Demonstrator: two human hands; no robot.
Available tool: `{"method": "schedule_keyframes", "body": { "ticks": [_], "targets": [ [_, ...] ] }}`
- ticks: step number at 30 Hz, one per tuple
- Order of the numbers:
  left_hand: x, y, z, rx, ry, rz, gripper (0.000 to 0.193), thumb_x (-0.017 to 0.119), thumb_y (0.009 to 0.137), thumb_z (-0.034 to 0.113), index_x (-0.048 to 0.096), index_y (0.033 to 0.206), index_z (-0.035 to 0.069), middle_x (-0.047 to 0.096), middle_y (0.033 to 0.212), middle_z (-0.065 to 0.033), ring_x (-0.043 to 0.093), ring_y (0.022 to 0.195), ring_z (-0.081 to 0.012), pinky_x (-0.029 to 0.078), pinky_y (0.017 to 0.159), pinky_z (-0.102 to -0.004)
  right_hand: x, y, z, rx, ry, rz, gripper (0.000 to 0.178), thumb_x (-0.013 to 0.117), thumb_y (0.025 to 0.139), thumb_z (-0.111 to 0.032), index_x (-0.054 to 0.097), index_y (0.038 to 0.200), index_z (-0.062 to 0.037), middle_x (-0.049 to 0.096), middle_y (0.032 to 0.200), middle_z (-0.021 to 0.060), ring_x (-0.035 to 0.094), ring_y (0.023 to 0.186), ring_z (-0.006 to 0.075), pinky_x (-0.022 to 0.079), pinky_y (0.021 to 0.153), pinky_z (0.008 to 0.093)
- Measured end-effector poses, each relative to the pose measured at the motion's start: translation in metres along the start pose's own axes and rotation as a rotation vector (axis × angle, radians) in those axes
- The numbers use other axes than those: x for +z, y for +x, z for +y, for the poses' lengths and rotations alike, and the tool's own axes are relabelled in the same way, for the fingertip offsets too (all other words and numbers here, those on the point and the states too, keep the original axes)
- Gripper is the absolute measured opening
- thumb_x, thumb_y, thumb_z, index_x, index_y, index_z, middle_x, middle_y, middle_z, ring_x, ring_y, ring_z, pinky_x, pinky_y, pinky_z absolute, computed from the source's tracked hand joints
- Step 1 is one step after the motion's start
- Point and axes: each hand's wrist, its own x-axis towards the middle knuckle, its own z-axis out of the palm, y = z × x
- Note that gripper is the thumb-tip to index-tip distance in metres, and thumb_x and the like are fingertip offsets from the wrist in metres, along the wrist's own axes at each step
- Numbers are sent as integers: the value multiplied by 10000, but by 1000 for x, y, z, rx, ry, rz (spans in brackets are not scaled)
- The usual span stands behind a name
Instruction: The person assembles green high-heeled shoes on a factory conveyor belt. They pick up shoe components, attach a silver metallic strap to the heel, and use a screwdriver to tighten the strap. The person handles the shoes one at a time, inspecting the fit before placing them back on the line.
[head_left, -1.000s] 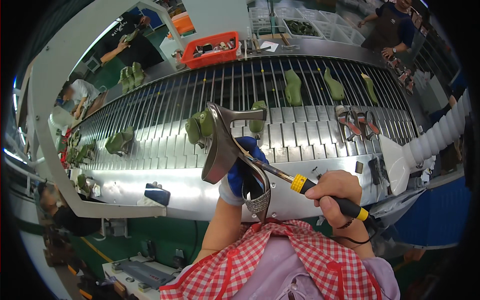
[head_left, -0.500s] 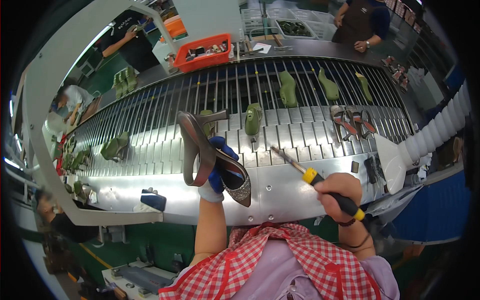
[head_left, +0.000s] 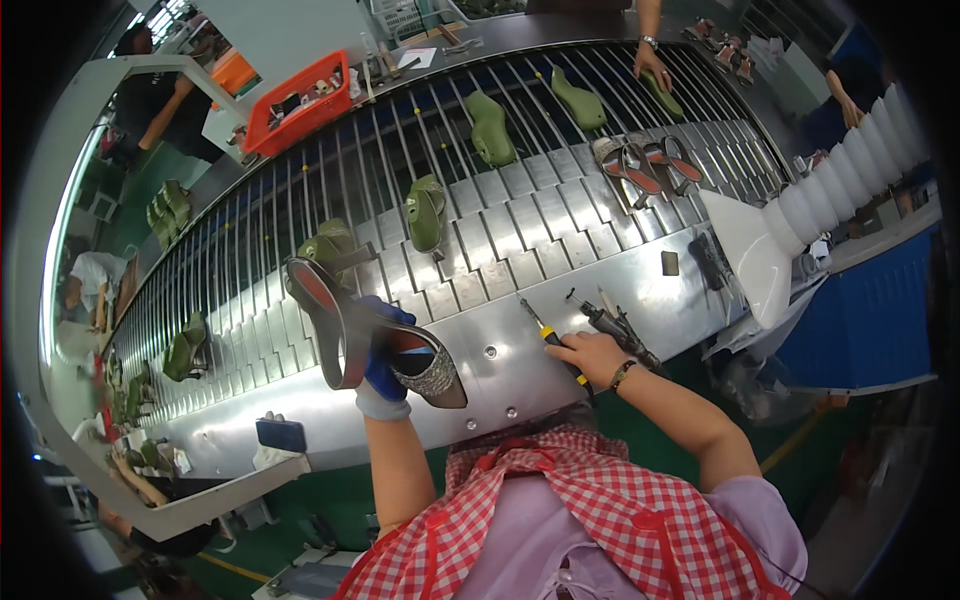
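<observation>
My left hand (head_left: 384, 378), in a blue glove, is closed around a pair of heeled shoes. One brown shoe (head_left: 337, 338) stands with its heel pointing outward. The other shoe (head_left: 438, 376) has a glittery silver band and a pointed toe. My bare right hand (head_left: 594, 360) grips the yellow-and-black handle of a soldering iron (head_left: 543, 325), held low over the metal table's near side, its thin tip pointing away from me. Whether the iron touches the table I cannot tell. Beside that hand lie several dark thin tools (head_left: 615, 325).
Green shoe lasts (head_left: 490, 130) and a pair of sandals (head_left: 640, 168) sit on the slatted conveyor (head_left: 540, 215). A co-worker's hand (head_left: 652, 65) touches a far last. A white hose nozzle (head_left: 750, 255) stands right, a phone (head_left: 281, 434) lies left, and an orange basket (head_left: 300, 103) stands behind.
My right hand has lowered the soldering iron toward the table beside the other tools. My left hand still holds the shoes. The view has tilted, and a co-worker's hand has reached a far last.
</observation>
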Motion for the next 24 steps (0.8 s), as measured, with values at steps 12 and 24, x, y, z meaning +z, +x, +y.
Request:
{"method": "schedule_keyframes", "body": {
  "ticks": [12,24],
  "targets": [
    [-10,-7,-29,-159,103,-29,349,540,947,330,550,1096,14,624,894,-112,618,824,-230,521,734,-355,8,-7,-7,110,34,-68,522,640,763,-124,531,1261,-237,529,1094,82,573,950,260,518,713,368],
    [15,42,-35,-163,1102,-1380,411,619,779,167,602,1169,36,626,1097,-157,583,1013,-338,456,935,-356,-142,76,-23,1,934,-114,421,629,878,-346,594,1203,-80,657,853,31,551,678,90,458,641,245]
  ]
}}
